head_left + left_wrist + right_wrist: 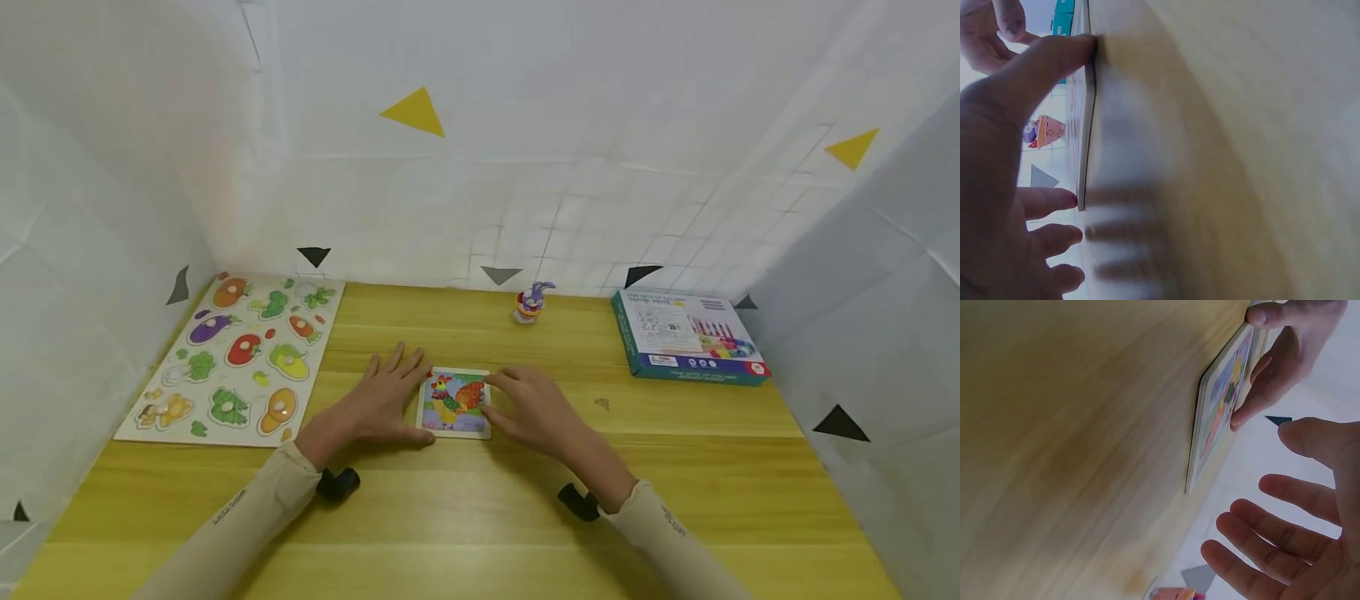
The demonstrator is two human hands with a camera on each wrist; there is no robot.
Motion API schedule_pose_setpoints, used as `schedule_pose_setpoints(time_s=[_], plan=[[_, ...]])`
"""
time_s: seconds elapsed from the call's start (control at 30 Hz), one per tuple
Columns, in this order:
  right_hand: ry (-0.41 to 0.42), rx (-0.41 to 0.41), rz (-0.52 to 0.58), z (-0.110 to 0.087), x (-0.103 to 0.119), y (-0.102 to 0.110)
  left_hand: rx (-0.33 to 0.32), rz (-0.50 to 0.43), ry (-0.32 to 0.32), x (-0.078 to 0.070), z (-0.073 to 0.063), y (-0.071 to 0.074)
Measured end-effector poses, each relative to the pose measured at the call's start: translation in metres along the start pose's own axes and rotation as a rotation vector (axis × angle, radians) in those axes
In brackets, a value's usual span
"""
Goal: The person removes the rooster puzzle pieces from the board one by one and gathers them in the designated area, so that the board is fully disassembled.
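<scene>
Ideally, rooster picture panel should be edge-braced by the splayed, ungripping left hand, right hand loosely spread, empty.

A yellow wood-grained tabletop is occupied by a white rectangular board of colourful vegetable shapes (left), a small square pale-bordered rooster panel (centre), a purple rabbit figurine (near the far edge) and a flat teal-and-white printed box (right).

Square rooster picture board — pale rim, multicolour bird, orange-red tail — flat, face up on bench.
</scene>
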State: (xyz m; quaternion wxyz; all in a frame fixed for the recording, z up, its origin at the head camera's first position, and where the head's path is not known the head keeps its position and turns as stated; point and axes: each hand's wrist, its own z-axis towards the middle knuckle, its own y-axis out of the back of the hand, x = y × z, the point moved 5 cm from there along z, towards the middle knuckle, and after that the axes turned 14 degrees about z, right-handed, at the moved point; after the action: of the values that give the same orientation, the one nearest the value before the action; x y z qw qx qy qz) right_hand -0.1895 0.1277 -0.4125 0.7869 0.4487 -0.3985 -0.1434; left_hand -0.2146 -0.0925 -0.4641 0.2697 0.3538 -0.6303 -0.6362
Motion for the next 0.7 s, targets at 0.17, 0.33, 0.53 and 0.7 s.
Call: schedule_pose_setpoints(time_s=[0.17, 0.33, 0.53, 0.7], plan=[[0.012, 0.019, 0.015, 0.012, 0.001, -0.01, 0.016, -0.029, 0.029, 0.002, 0.001, -0.001], [0.007, 0.051, 0.016, 0.026, 0.001, -0.022, 0.024, -0.058, 0.039, 0.003, 0.0, -0.002], [-0.004, 0.087, 0.045, 0.041, 0.001, -0.032, 0.024, -0.071, 0.045, 0.006, 0.002, -0.003], [-0.024, 0.11, 0.049, 0.051, -0.001, -0.039, 0.036, -0.078, 0.058, 0.009, 0.003, -0.005]])
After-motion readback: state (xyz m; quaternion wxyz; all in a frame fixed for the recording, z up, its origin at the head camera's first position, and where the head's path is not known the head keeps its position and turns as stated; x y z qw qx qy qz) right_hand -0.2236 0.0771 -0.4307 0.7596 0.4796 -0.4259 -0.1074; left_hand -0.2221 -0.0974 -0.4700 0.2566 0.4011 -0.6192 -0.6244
